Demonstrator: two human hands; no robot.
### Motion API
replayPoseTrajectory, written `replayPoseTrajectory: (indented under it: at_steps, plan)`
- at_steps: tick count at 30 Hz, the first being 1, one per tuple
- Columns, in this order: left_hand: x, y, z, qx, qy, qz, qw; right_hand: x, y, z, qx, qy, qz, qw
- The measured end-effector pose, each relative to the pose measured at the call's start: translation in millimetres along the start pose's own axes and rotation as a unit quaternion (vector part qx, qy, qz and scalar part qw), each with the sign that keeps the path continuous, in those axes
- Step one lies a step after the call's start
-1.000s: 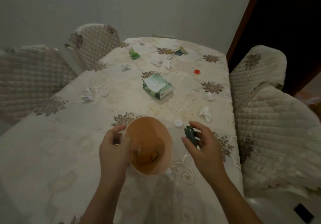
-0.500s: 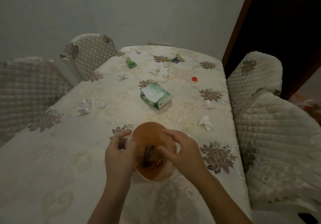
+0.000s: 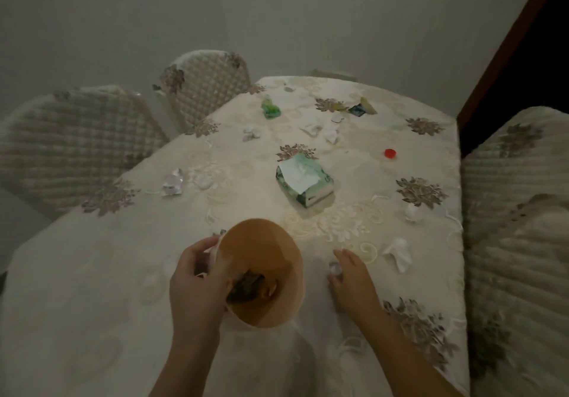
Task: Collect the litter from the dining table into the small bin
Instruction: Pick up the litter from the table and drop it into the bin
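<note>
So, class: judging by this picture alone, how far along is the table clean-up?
Barely begun. Done: a dark wrapper lies inside the small orange bin, steadied by the left hand. In hand: the right hand closes on a small white cap. Left: white crumpled tissue, red cap, green wrapper, clear plastic scrap.

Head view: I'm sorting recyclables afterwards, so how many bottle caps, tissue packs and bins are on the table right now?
Bottle caps: 2, a red cap and a white cap
Tissue packs: 1, the tissue pack
Bins: 1, the orange bin
Total: 4
</note>
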State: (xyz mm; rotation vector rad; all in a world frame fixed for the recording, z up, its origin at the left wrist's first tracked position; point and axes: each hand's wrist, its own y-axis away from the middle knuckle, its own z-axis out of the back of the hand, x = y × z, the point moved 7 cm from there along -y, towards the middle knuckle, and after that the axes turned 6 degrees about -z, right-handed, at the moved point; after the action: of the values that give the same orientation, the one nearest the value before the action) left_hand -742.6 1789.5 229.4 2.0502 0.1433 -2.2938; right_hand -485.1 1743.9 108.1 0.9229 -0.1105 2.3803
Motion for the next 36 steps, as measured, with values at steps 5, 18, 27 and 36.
replayPoseTrajectory:
  at_steps: [5, 18, 27, 36]
  plan:
    - [1.0, 1.1, -1.8, -0.03, 0.004, 0.01, 0.999, -4.1, -10.7, -7.0, -0.027, -0.028, 0.015, 0.999]
    - [-2.4, 12.0, -16.0, -0.029, 0.017, 0.021, 0.999, 157.5, 52.2, 50.4, 0.054, -0.058, 0.268, 0.96]
    - [-3.0, 17.3, -26.0, -0.002, 0.019, 0.011, 1.0, 135.3, 50.6, 26.7, 0.11, 0.085, 0.227, 0.964]
    - [-11.1, 20.5, -63.8, 0.028, 0.029, -0.003, 0.999, -16.9, -9.1, 119.4, -0.148, -0.031, -0.006, 0.989]
